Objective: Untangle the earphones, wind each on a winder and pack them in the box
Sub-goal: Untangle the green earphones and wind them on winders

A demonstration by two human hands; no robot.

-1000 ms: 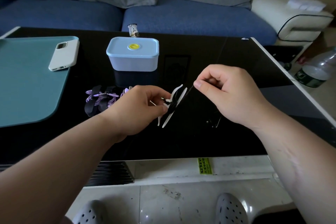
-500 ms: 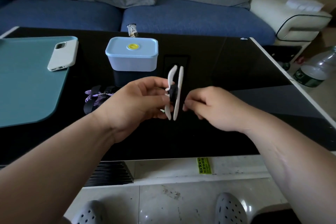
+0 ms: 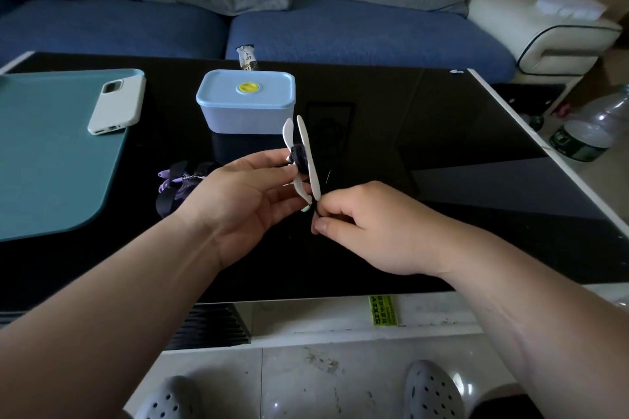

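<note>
The right hand (image 3: 371, 228) pinches the black earphone cord (image 3: 299, 156) between thumb and curled fingers, just below the white winder (image 3: 308, 146), which the left hand (image 3: 245, 194) grips upright by its fingertips above the black table (image 3: 442, 180). Behind the left hand 1 purple winder (image 3: 177, 180) lies on the table. Farther back stands the closed blue box (image 3: 245, 105), with a white phone (image 3: 117, 105) to its left.

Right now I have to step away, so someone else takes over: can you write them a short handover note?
Left hand: grip holds the white winder upright above the table, black cord wound round its middle.
Right hand: grip pinches the cord's loose end just below the winder.
Purple winder, seemingly wound, lies on the table left of the hands; box behind, lid on.
Done: one set wound, second nearly. Left: finish winding, open box, pack both.
</note>
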